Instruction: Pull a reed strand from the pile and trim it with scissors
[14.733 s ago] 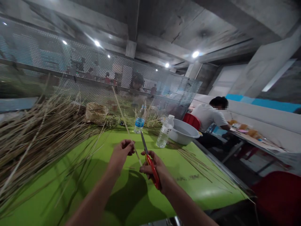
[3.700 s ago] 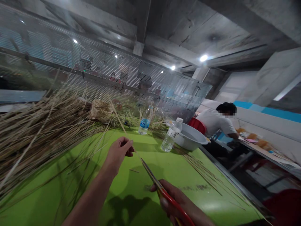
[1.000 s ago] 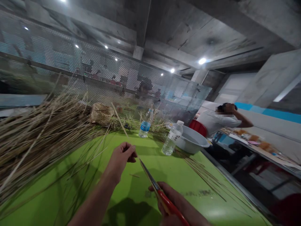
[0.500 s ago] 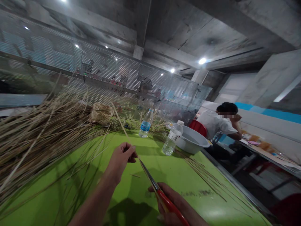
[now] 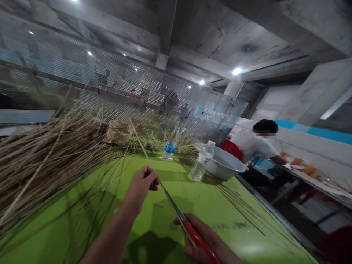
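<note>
Closed in a pinch, my left hand [image 5: 144, 179] grips a thin straw stalk [image 5: 140, 142] above the green table. The stalk slants from the far side through my fingers and runs along the blade towards me. My right hand [image 5: 202, 234] is wrapped round a tool [image 5: 176, 208] with a red handle and a long, narrow, pointed metal blade; I cannot tell whether it is scissors or a knife. Its tip lies against the stalk, just to the right of my left fingers. A short straw scrap [image 5: 158, 205] is on the table below.
A big heap of dry straw [image 5: 41, 157] covers the left side. Two clear plastic bottles, one blue-labelled [image 5: 169, 147] and one white-labelled [image 5: 202, 161], stand ahead, near a grey basin [image 5: 224, 163]. Loose stalks [image 5: 236, 200] lie at right. A person [image 5: 250, 141] sits at another table.
The stalk now shows more clearly along the blade down to my right hand, with the blade tip slightly nearer my left fingers. The seated person's arm has lowered to the table.
</note>
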